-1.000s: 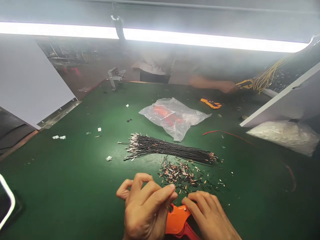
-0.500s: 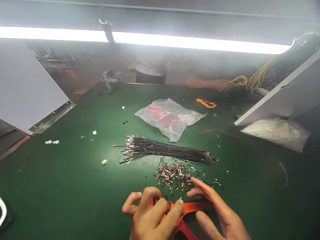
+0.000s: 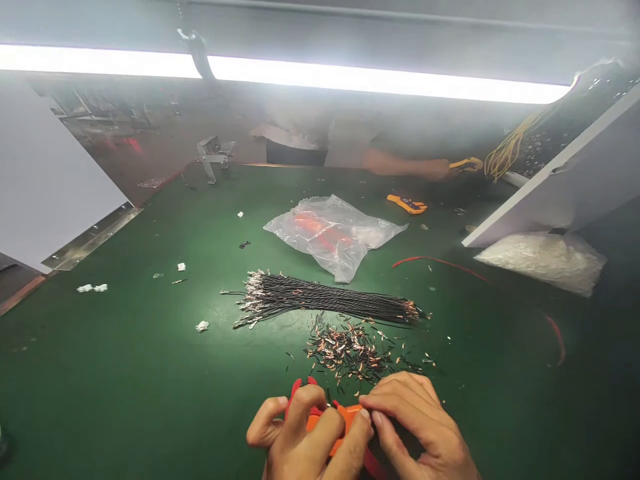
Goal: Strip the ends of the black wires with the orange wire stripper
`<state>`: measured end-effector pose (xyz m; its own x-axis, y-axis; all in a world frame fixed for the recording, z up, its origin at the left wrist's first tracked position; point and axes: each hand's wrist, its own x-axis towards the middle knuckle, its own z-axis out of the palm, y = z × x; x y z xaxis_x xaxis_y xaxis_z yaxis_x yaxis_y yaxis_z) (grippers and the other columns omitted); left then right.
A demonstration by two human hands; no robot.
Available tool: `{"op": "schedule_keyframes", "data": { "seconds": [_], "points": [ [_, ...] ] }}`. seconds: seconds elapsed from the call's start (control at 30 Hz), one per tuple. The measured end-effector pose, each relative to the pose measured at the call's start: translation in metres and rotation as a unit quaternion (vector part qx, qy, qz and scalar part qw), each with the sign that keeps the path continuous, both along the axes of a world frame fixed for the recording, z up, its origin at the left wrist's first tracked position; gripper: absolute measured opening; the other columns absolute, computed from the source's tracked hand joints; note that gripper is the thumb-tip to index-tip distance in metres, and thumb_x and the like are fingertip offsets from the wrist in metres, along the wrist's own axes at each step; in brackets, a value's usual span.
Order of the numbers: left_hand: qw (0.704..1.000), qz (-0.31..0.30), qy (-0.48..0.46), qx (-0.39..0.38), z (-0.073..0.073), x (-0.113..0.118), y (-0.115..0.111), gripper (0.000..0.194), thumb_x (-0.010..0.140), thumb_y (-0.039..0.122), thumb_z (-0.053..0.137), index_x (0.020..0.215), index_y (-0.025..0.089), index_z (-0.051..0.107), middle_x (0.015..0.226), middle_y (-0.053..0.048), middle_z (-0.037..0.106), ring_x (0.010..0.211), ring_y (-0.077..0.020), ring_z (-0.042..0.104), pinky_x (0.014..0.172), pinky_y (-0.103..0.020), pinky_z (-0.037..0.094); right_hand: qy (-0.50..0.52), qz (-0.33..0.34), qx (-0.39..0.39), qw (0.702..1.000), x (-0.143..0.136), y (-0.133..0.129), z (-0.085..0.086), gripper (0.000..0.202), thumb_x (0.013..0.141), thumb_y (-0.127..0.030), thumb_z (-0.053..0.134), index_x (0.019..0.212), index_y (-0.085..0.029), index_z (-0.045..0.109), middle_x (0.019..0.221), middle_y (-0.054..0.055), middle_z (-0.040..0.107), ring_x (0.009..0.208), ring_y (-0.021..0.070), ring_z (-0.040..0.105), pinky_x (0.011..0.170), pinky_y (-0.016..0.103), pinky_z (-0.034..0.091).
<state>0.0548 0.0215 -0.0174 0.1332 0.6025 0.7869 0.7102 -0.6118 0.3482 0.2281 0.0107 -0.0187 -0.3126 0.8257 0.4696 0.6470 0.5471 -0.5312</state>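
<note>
At the bottom centre, my left hand (image 3: 315, 433) is wrapped over a red-and-orange tool (image 3: 345, 423), whose red jaws show beyond its fingers. Beside it, my right hand (image 3: 420, 420) has thumb and forefinger pinched together at the tool's right side; what they hold, if anything, is too small to make out. Just beyond both hands lies a pile of short black and copper wire offcuts (image 3: 347, 350). Behind the pile, a bundle of black wires (image 3: 325, 300) lies crosswise, with metal terminals at its left end and copper ends at its right.
On the green table (image 3: 125, 373) are a clear plastic bag (image 3: 340, 233) with red things inside, an orange tool (image 3: 407, 204), a red wire (image 3: 440, 260) and white bits. A full bag (image 3: 545, 260) sits right, by a white panel. Across the table, a person's arm (image 3: 407, 165) holds a yellow tool.
My right hand has gone from spread fingers to a pinch and come closer to my left hand. The tool has turned slightly, showing more of its red jaws. The view has shifted a little.
</note>
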Motion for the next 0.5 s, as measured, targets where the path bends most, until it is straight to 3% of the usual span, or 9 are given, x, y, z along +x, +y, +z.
{"op": "schedule_keyframes", "data": {
  "seconds": [0.23, 0.37, 0.5],
  "points": [
    [0.999, -0.032, 0.033, 0.005, -0.010, -0.003, -0.001, 0.023, 0.095, 0.008, 0.057, 0.084, 0.020, 0.072, 0.061, 0.006, 0.067, 0.072, -0.0150, 0.059, 0.080, -0.039, 0.028, -0.032, -0.123, 0.076, 0.989, -0.006, 0.004, -0.009, 0.018, 0.084, -0.004, 0.059, 0.082, -0.022, 0.060, 0.068, -0.005, 0.068, 0.062, 0.0156, 0.062, 0.078, 0.038, 0.036],
    [0.998, -0.008, 0.053, 0.010, -0.007, -0.007, -0.003, 0.018, 0.090, 0.008, 0.063, 0.085, 0.023, 0.073, 0.065, 0.007, 0.072, 0.073, -0.0143, 0.064, 0.081, -0.036, 0.032, -0.020, -0.128, 0.096, 0.987, -0.013, 0.007, -0.005, 0.018, 0.084, -0.004, 0.057, 0.082, -0.022, 0.060, 0.065, -0.007, 0.068, 0.053, 0.0120, 0.061, 0.080, 0.037, 0.038],
    [0.997, 0.027, 0.063, 0.035, -0.005, -0.007, -0.004, 0.018, 0.087, 0.011, 0.067, 0.089, 0.028, 0.073, 0.061, 0.010, 0.070, 0.069, -0.0122, 0.065, 0.097, -0.035, 0.033, -0.009, -0.138, 0.102, 0.985, -0.015, 0.008, -0.004, 0.018, 0.083, -0.003, 0.058, 0.085, -0.021, 0.062, 0.063, -0.008, 0.067, 0.047, 0.0102, 0.060, 0.083, 0.036, 0.040]
  ]
}}
